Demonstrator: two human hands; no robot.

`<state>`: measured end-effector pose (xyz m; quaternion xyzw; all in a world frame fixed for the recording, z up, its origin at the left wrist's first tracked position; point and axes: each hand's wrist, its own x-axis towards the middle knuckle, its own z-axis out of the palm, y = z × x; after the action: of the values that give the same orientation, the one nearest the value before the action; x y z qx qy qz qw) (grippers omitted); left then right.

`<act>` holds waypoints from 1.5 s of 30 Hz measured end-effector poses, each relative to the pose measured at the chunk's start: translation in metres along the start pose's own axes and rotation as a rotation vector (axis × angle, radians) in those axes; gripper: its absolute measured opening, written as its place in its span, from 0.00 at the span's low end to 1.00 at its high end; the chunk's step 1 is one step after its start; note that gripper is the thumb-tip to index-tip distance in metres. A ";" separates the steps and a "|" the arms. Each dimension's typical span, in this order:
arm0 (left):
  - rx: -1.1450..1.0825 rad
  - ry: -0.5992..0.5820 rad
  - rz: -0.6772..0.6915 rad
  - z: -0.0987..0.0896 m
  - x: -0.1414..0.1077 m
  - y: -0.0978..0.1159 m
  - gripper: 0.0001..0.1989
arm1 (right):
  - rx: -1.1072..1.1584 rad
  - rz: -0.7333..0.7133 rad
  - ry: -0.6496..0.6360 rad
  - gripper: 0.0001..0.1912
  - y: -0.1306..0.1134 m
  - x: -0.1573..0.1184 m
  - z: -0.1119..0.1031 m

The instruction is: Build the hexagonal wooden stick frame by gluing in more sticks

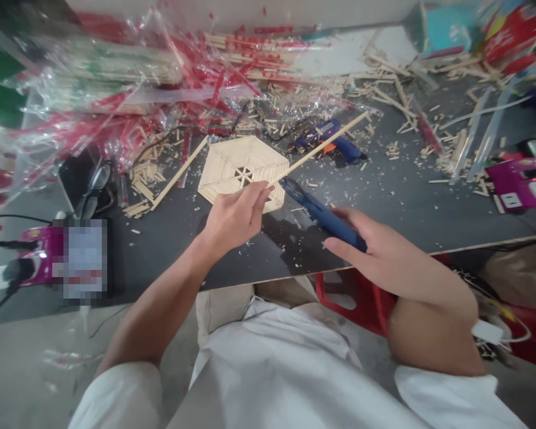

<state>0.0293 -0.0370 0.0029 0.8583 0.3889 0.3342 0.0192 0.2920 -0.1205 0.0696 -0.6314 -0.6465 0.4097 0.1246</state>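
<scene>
My left hand (239, 217) pinches the near end of a long pale wooden stick (326, 143), which slants up to the right. Behind and under that hand lies a hexagonal wooden piece (223, 161) made of many thin sticks, with small openings round its centre. My right hand (366, 244) is closed round the handle of a dark blue cutting tool (326, 217). The tool's metal head is close to the held end of the stick; whether they touch is hard to tell. Another long stick (178, 174) lies left of the hexagon.
A blue glue gun (333, 140) lies behind the held stick. Plastic packaging (116, 77) and stick offcuts (147, 179) cover the back and left. Eyeglasses (93, 185) and a power strip (40, 253) are at left, another purple power strip (513, 185) at right. The table's edge (268, 280) runs before me.
</scene>
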 end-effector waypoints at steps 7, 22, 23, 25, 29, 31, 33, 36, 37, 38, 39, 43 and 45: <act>0.027 -0.086 -0.019 -0.001 0.001 0.005 0.21 | 0.011 -0.114 0.096 0.23 -0.005 0.008 0.012; 0.049 -0.115 -0.011 -0.001 0.002 0.006 0.21 | -0.030 -0.151 0.130 0.18 -0.020 0.014 0.029; 0.051 -0.123 -0.020 -0.001 0.002 0.006 0.21 | -0.032 -0.154 0.126 0.17 -0.020 0.014 0.029; 0.059 -0.112 -0.017 -0.001 0.002 0.007 0.21 | -0.039 -0.162 0.134 0.17 -0.020 0.013 0.031; 0.077 -0.091 -0.010 -0.001 0.002 0.008 0.21 | -0.063 -0.165 0.180 0.17 -0.019 0.011 0.037; 0.075 -0.127 -0.034 -0.002 0.002 0.008 0.22 | -0.068 -0.169 0.187 0.17 -0.019 0.010 0.039; 0.062 -0.160 -0.059 -0.003 0.002 0.008 0.22 | -0.070 -0.173 0.184 0.17 -0.019 0.010 0.039; 0.051 -0.162 -0.064 -0.003 0.002 0.007 0.21 | -0.076 -0.178 0.167 0.17 -0.019 0.010 0.038; 0.053 -0.156 -0.057 -0.003 0.002 0.007 0.21 | -0.078 -0.180 0.158 0.17 -0.019 0.011 0.037; 0.057 -0.152 -0.052 -0.003 0.001 0.007 0.21 | -0.080 -0.180 0.149 0.16 -0.020 0.012 0.036; 0.059 -0.151 -0.049 -0.002 0.001 0.006 0.20 | -0.080 -0.178 0.140 0.15 -0.020 0.012 0.036; 0.046 -0.178 -0.073 -0.002 0.002 0.005 0.21 | -0.077 -0.166 0.127 0.14 -0.022 0.013 0.035; 0.053 -0.187 -0.076 -0.002 0.002 0.004 0.22 | -0.079 -0.168 0.132 0.15 -0.022 0.012 0.035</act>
<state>0.0321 -0.0392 0.0065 0.8705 0.4266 0.2414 0.0454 0.2502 -0.1191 0.0582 -0.6051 -0.7031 0.3294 0.1759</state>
